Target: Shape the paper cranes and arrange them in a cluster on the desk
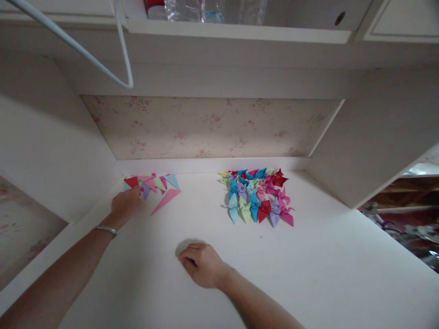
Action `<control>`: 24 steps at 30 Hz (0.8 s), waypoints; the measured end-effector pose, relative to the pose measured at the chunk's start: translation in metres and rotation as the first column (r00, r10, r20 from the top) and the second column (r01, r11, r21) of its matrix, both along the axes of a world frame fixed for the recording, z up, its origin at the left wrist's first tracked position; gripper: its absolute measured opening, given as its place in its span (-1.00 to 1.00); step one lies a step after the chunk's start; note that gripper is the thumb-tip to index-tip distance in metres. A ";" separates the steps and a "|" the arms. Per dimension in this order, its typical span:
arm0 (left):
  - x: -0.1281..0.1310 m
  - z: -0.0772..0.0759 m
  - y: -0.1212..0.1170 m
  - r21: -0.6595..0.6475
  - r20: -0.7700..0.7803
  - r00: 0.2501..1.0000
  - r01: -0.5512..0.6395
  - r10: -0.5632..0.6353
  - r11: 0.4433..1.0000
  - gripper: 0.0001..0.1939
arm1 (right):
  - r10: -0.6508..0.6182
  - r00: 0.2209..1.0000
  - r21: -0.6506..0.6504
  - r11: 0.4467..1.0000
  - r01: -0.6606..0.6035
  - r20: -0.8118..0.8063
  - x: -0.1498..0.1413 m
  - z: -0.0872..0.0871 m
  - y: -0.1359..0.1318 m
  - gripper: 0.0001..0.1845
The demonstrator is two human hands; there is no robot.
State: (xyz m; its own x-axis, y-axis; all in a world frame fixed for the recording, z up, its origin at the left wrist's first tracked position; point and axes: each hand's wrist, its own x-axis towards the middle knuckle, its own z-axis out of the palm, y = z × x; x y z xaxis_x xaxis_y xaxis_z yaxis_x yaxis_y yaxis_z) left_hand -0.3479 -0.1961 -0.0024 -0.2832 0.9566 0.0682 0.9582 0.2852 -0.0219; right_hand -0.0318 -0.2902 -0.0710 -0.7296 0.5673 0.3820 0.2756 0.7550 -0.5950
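Note:
At the back left of the white tabletop, my left hand reaches to a pile of flat folded paper pieces in red, pink, green, purple and light blue. Its fingers are curled at the pile's near edge, and what they pinch is hidden. A long pink folded paper lies at the pile's right side. My right hand rests on the table nearer to me, loosely closed, with nothing visible in it. Folded paper cranes in many colours stand in close rows at the back right.
White side panels and a flowered back wall enclose the tabletop. Above is a shelf with clear plastic bottles. A white cable hangs down at the upper left.

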 end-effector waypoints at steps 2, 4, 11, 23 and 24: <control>0.015 -0.002 0.008 0.031 -0.025 1.000 -0.015 0.016 0.999 -0.55 | -0.003 1.000 -0.021 1.000 0.003 -0.004 0.000 0.001 -0.001 -0.79; 0.039 -0.005 0.014 0.071 -0.038 0.999 0.031 -0.029 0.997 -0.60 | -0.003 1.000 -0.059 0.998 0.001 -0.025 0.002 0.006 -0.002 -0.78; 0.169 -0.015 0.004 0.272 0.156 0.818 0.504 -0.554 0.820 -0.72 | -0.236 0.963 -0.190 0.959 0.210 -0.127 0.040 0.036 0.013 -0.77; 0.300 -0.017 0.019 0.369 0.213 0.571 0.705 -0.793 0.606 -0.71 | -0.823 0.507 0.285 0.566 0.773 0.258 0.263 0.050 0.087 -0.57; 0.304 -0.020 0.023 0.353 0.206 0.568 0.716 -0.797 0.602 -0.72 | -0.815 0.499 0.325 0.576 0.750 0.295 0.276 0.047 0.092 -0.54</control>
State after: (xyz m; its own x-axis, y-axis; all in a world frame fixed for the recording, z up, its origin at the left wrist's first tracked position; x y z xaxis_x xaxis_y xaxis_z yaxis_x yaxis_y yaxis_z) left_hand -0.0439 -0.1732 -0.0220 0.4964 0.7981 0.3416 0.7576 -0.5904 0.2785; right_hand 0.2441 -0.1980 -0.0239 -0.1049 0.9440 0.3129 0.9623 0.1757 -0.2077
